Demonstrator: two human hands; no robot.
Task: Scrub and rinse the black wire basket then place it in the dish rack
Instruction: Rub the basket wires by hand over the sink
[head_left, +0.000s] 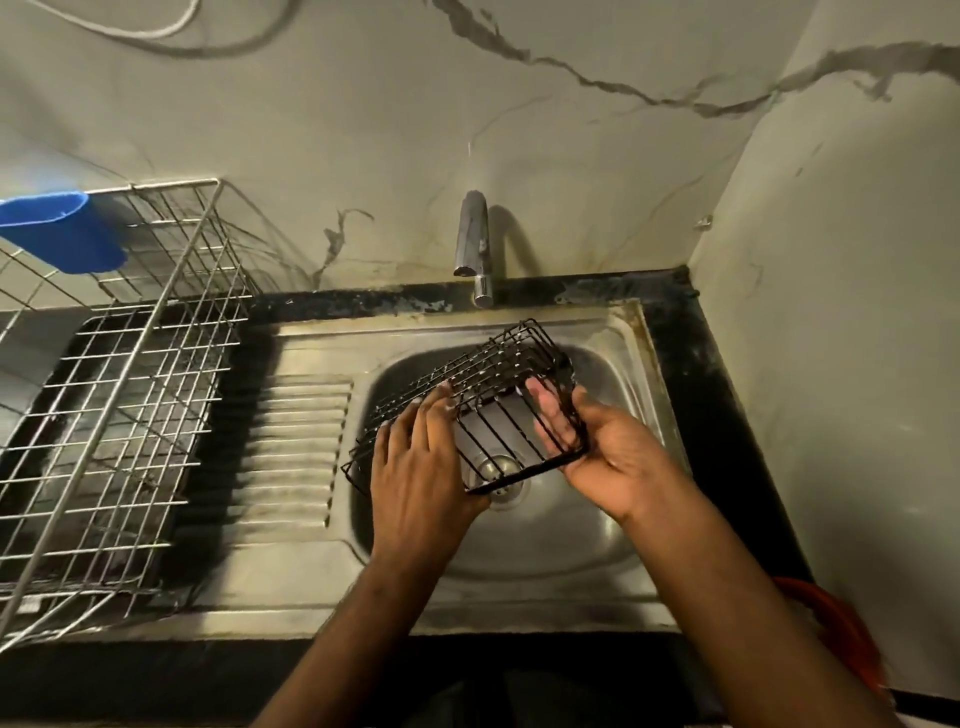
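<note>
I hold the black wire basket (470, 402) tilted over the bowl of the steel sink (545, 540), above the drain (501, 475) and just in front of the chrome tap (474, 244). My right hand (597, 447) cups its right end from below, palm up, with the fingers (545, 410) curled up around the end wires. My left hand (418, 467) lies palm down on the basket's near left side, fingers straight and spread across the wires. The basket holds nothing that I can see; a few pale flecks sit on its upper wires, and I cannot tell whether they are foam or water.

Left of the bowl runs the ribbed draining board (296, 447), with nothing on it between the basket and the dish rack (119, 415). The rack is silver wire and stands on the dark tabletop (691, 364) at the sink's left end; its grid looks unoccupied. A blue plastic cup (62, 231) hangs on the rack's far upper rail. Behind everything is a pale marbled wall (363, 130). At my lower right, something orange (841, 634) shows at the tabletop's edge, too cut off to identify.
</note>
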